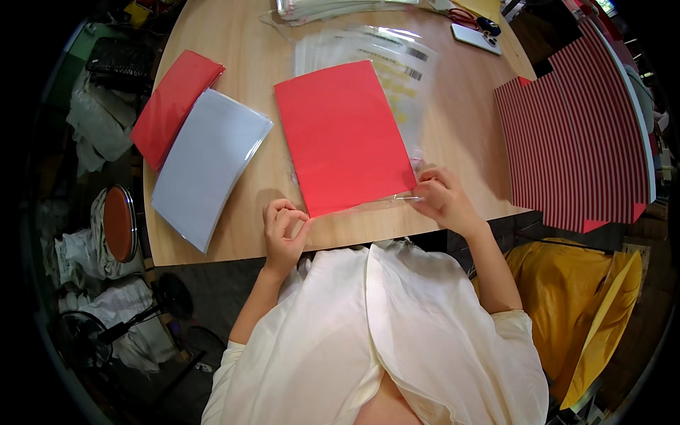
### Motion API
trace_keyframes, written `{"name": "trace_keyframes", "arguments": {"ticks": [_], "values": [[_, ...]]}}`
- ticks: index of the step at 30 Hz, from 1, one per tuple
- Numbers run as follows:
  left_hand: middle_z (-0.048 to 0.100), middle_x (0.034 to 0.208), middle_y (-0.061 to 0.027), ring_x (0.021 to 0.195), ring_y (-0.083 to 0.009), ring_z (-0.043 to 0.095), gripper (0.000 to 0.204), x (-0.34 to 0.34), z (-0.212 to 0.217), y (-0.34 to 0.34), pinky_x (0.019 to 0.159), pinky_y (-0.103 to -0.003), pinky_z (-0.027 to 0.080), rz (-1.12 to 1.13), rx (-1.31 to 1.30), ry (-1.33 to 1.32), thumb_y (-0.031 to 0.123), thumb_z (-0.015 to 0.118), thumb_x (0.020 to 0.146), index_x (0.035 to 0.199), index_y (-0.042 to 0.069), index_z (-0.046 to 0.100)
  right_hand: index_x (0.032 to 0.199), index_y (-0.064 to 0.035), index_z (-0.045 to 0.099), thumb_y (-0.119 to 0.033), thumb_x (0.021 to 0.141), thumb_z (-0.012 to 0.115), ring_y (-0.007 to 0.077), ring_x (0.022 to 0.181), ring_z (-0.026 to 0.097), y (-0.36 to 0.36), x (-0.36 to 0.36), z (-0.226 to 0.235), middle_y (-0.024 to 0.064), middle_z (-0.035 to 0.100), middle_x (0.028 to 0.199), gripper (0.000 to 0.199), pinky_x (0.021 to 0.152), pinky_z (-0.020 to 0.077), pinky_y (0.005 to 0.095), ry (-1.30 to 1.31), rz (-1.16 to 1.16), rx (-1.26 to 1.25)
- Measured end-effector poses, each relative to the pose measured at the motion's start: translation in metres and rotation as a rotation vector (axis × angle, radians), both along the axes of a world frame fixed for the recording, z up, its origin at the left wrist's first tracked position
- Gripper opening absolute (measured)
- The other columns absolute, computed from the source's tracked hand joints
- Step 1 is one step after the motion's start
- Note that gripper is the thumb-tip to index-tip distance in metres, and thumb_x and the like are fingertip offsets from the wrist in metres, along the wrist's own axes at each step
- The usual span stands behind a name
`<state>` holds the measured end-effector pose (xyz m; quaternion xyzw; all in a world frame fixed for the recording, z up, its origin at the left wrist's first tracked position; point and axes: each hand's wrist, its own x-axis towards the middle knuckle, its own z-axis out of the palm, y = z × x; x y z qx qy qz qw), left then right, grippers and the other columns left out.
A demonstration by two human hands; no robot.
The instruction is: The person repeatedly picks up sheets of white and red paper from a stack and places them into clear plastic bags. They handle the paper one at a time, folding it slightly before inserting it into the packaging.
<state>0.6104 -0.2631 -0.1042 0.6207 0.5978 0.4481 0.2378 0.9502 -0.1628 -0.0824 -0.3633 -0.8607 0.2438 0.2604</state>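
A red rectangular sheet or thin stack of paper (343, 134) lies tilted near the table's front edge. Clear plastic shows along its near edge, so it seems to be in or on a clear plastic bag (386, 201). My left hand (285, 230) pinches the near left corner of the red paper. At the near right corner, my right hand (448, 202) is closed on the clear plastic, its fingers slightly blurred. Beneath and beyond the red paper, several clear printed plastic bags (418, 88) lie fanned out.
Left of the red paper lie a pale grey stack (212, 163) and a red stack (173, 106). More clear bags (333, 8), a phone (476, 39) and red-handled scissors (464, 18) are at the far side. A red-striped stack (577, 134) stands right, above a yellow bag (567, 304).
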Motion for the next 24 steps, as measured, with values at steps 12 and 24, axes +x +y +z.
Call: {"name": "trace_keyframes", "arguments": {"ticks": [12, 24], "values": [[0.045, 0.112, -0.0131, 0.106, -0.0295, 0.039, 0.010, 0.003, -0.009, 0.010, 0.095, -0.040, 0.032, 0.158, -0.084, 0.207, 0.011, 0.068, 0.081, 0.083, 0.005, 0.060, 0.092, 0.0010, 0.057, -0.009, 0.090, 0.061, 0.0305, 0.098, 0.051, 0.026, -0.025, -0.008, 0.0141, 0.054, 0.100, 0.011, 0.086, 0.0436, 0.0375, 0.038, -0.205, -0.256], [0.043, 0.126, -0.0179, 0.124, -0.0373, 0.035, 0.032, 0.023, -0.012, 0.026, 0.106, -0.053, 0.026, 0.285, -0.017, 0.525, 0.007, 0.060, 0.080, 0.112, 0.003, 0.056, 0.097, -0.0030, 0.054, -0.010, 0.085, 0.065, 0.0312, 0.089, 0.054, 0.020, -0.057, -0.029, 0.0138, 0.055, 0.093, 0.018, 0.080, 0.0434, 0.0400, -0.186, -0.490, 0.102]]}}
